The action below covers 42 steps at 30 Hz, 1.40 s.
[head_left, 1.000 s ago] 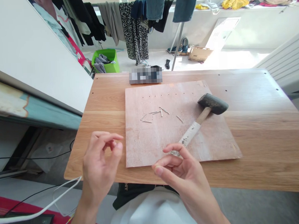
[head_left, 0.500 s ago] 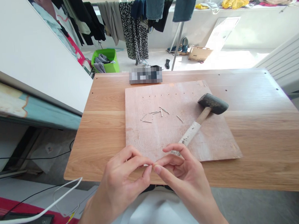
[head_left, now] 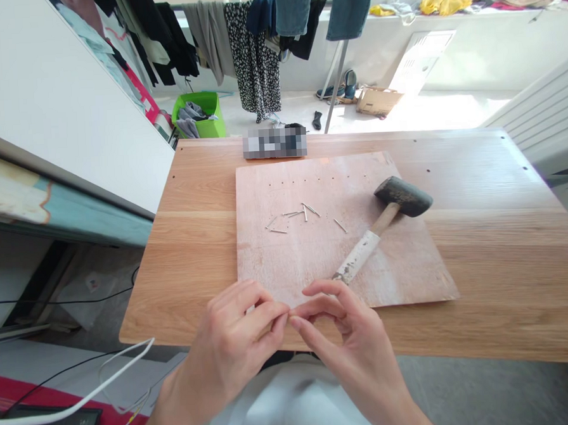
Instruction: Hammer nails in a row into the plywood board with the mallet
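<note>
My left hand (head_left: pixel 240 326) and my right hand (head_left: pixel 350 333) meet fingertip to fingertip at the near edge of a thin wooden board (head_left: pixel 286 257). Both are closed in a pinch; whatever is between the fingertips is too small or hidden to make out. Several loose nails (head_left: pixel 305 212) lie in a loose group on the board, and a single nail (head_left: pixel 340 226) rests to their right. A mallet (head_left: pixel 404 197) with a black head lies diagonally across the board, the end of its pale handle just beyond my right fingers. Small holes or dots run in a row along the board's far side.
The board lies on a wooden table (head_left: pixel 495 246). A blurred-out box (head_left: pixel 274 143) stands at the table's far edge. White cables (head_left: pixel 98 390) hang at the lower left. Beyond the table are a green basket (head_left: pixel 214 108), hanging clothes (head_left: pixel 257 55) and a cardboard box (head_left: pixel 378 101).
My left thumb has drawn in closer to its fingers, and the left hand has turned slightly. The fingertips stay together at the same spot. The nails and mallet lie as before.
</note>
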Motion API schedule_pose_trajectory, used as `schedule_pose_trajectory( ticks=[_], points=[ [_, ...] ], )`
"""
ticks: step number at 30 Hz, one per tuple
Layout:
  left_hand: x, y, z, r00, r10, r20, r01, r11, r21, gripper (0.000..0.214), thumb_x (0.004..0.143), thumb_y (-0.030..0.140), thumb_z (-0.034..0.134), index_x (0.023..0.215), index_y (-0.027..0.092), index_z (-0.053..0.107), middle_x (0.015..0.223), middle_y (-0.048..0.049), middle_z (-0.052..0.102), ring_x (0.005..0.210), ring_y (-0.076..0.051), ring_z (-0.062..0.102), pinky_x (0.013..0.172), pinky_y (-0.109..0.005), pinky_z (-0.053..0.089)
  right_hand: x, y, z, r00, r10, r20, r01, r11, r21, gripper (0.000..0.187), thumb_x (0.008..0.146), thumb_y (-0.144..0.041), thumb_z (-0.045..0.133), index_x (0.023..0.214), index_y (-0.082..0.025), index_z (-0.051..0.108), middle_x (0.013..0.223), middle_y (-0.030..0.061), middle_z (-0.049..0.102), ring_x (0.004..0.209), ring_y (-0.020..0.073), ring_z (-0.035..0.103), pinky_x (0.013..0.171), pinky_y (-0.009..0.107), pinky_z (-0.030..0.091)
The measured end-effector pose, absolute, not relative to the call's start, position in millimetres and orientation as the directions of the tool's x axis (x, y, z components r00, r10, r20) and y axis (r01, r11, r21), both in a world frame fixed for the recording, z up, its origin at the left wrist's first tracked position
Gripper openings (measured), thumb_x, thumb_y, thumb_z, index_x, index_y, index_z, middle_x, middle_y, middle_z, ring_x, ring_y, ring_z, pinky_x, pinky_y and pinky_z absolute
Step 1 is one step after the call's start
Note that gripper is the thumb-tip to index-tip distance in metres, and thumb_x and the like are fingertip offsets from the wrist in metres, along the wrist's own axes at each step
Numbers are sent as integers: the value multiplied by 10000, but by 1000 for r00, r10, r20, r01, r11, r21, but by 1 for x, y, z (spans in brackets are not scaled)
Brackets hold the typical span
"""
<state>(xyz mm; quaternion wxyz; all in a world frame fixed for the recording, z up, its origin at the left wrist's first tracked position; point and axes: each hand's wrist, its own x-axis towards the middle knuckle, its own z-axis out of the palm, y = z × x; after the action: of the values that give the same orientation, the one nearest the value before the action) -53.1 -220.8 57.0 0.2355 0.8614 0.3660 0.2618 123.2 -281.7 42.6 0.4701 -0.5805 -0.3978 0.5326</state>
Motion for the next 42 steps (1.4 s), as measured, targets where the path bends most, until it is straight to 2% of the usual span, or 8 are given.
schedule_pose_trajectory(
  ticks=[5,9,13,21,24,26,32,42],
  points=[
    [-50,-217,51,375,817,439,652,-569,502,109,886,77,635,872,164,699,756,3,596,672,-118,581,657,-251,488,122,-284,40,84,894,-439,-404,-372,-835,310,900,-370,765,1154,-260,624,1120,83,802,1035,243,755,938,390,569],
    [-52,-212,53,303,853,426,642,-513,570,106,894,83,641,871,168,699,748,21,563,644,-86,555,624,-203,479,124,-281,38,92,868,-487,-617,-334,-712,293,889,-356,782,1121,-246,640,1098,86,803,997,218,749,932,368,556],
    [-53,-211,57,325,866,381,624,-499,602,120,907,106,626,823,181,669,738,22,551,651,-92,549,629,-207,481,126,-278,40,73,859,-506,-704,-315,-636,265,853,-313,813,1063,-243,667,1033,64,787,942,197,726,885,332,554],
    [-52,-211,57,313,891,328,600,-454,659,245,963,139,559,724,195,546,690,29,526,609,-90,525,599,-205,458,122,-275,41,92,862,-499,-697,-302,-651,207,802,-301,858,879,-232,679,788,-16,627,722,117,555,713,213,487],
    [-50,-216,55,285,907,310,562,-420,713,83,940,150,605,896,203,650,751,24,552,652,-98,558,641,-213,494,122,-273,40,65,856,-513,-691,-332,-642,199,805,-328,855,883,-222,705,803,-3,642,739,125,554,706,217,472],
    [-47,-219,55,279,921,273,531,-385,755,122,934,145,609,995,214,688,773,20,560,667,-100,574,654,-215,512,121,-272,41,57,855,-516,-688,-341,-640,198,799,-337,857,870,-218,717,801,-1,646,728,124,547,708,224,470],
    [-30,-224,58,331,912,241,457,-379,805,115,898,124,646,880,193,736,730,17,597,615,-84,577,591,-184,515,121,-272,43,81,861,-501,-632,-344,-694,189,798,-353,856,778,-221,721,686,-33,591,694,115,512,741,222,461],
    [-24,-224,51,338,912,234,452,-375,809,134,888,108,644,867,184,753,702,23,601,602,-74,584,585,-170,510,122,-274,32,142,898,-415,-450,-315,-835,118,833,-362,822,821,-245,811,790,6,677,768,145,568,759,263,469]
  ],
)
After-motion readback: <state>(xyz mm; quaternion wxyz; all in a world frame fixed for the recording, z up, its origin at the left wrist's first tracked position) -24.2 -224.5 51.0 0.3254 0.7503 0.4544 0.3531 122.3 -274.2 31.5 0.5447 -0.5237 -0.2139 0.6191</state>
